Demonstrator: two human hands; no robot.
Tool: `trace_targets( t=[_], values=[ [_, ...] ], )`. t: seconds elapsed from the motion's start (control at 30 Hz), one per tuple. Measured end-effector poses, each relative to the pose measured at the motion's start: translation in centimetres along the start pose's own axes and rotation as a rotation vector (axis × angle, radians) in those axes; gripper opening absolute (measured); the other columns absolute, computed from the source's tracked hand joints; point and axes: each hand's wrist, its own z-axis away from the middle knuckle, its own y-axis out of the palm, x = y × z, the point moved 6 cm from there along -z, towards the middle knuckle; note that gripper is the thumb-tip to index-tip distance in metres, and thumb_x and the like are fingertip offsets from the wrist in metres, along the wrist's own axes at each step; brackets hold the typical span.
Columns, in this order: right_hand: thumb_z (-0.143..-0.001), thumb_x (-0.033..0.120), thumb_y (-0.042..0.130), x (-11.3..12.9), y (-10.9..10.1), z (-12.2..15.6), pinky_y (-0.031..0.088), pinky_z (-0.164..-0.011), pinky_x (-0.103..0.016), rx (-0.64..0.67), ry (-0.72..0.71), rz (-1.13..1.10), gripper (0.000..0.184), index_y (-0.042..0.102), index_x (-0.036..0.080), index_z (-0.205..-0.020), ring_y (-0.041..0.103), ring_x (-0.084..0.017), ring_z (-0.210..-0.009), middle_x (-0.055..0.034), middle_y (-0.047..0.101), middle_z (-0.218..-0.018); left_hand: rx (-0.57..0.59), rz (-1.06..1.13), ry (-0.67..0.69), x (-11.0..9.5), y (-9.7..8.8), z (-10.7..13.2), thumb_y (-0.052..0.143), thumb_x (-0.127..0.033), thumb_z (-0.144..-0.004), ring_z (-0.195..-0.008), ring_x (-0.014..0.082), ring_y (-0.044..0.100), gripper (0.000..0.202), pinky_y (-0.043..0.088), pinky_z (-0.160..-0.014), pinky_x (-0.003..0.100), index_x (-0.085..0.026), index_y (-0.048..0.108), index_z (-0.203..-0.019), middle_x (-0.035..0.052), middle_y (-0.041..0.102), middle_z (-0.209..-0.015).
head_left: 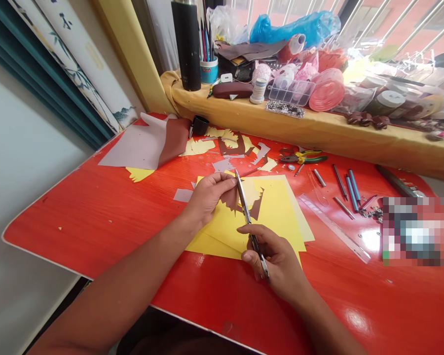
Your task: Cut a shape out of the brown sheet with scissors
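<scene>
My right hand point(272, 259) is closed round the handles of a pair of scissors point(245, 204), whose blades point away from me. My left hand point(210, 195) pinches a small brown piece of thin sheet material point(228, 201) beside the blades. The blades pass right by this piece; whether they are cutting into it I cannot tell. Beneath both hands lie yellow sheets point(281, 212) on the red table point(77, 212). A brown offcut point(257, 209) and a cream-coloured piece lie on the yellow sheets, partly hidden behind the scissors.
Scraps point(231, 143) are strewn behind the hands, with a larger grey-and-brown sheet point(136, 145) at back left. Pliers point(305, 158), pens point(351, 190) and a clear ruler point(335, 227) lie to the right. A crowded ledge point(222, 111) with a black bottle point(187, 47) runs along the back.
</scene>
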Motion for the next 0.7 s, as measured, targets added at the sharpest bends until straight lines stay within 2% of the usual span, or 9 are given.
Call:
trace_targets(
  t=[0.17, 0.43, 0.57, 0.7],
  values=[
    [-0.096, 0.065, 0.086, 0.16, -0.09, -0.04, 0.035, -0.047, -0.028, -0.009, 0.002, -0.002, 0.053, 0.079, 0.021, -0.123, 0.043, -0.013, -0.049, 0.0075, 0.049, -0.063, -0.002, 0.000, -0.004, 0.17, -0.03, -0.06, 0.094, -0.036, -0.074, -0.068, 0.0141, 0.060, 0.025, 0.047, -0.063, 0.027, -0.018, 0.078, -0.082, 0.0031, 0.072, -0.077],
    [-0.098, 0.063, 0.085, 0.17, -0.04, -0.11, 0.034, -0.049, -0.029, -0.003, -0.003, 0.021, 0.049, 0.079, 0.021, -0.123, 0.044, -0.013, -0.050, 0.0072, 0.049, -0.064, 0.009, -0.007, 0.005, -0.07, 0.17, 0.15, 0.094, -0.039, -0.074, -0.062, 0.0131, 0.055, 0.028, 0.044, -0.060, 0.027, -0.019, 0.076, -0.079, 0.0001, 0.066, -0.068],
    [-0.099, 0.063, 0.084, 0.16, 0.07, -0.12, 0.032, -0.049, -0.029, 0.010, -0.004, 0.037, 0.050, 0.079, 0.020, -0.124, 0.043, -0.013, -0.050, 0.0076, 0.048, -0.064, -0.030, 0.024, 0.016, -0.38, 0.03, 0.18, 0.097, -0.038, -0.071, -0.064, 0.0124, 0.055, 0.030, 0.044, -0.063, 0.027, -0.019, 0.076, -0.080, -0.0009, 0.066, -0.069],
    [-0.099, 0.065, 0.084, 0.12, 0.21, -0.12, 0.032, -0.049, -0.029, 0.017, -0.008, 0.044, 0.052, 0.078, 0.020, -0.125, 0.042, -0.013, -0.051, 0.0077, 0.046, -0.065, -0.060, 0.070, -0.009, -0.55, -0.04, 0.23, 0.100, -0.040, -0.065, -0.060, 0.0121, 0.051, 0.035, 0.042, -0.060, 0.027, -0.020, 0.073, -0.077, -0.0037, 0.059, -0.061]
  ],
)
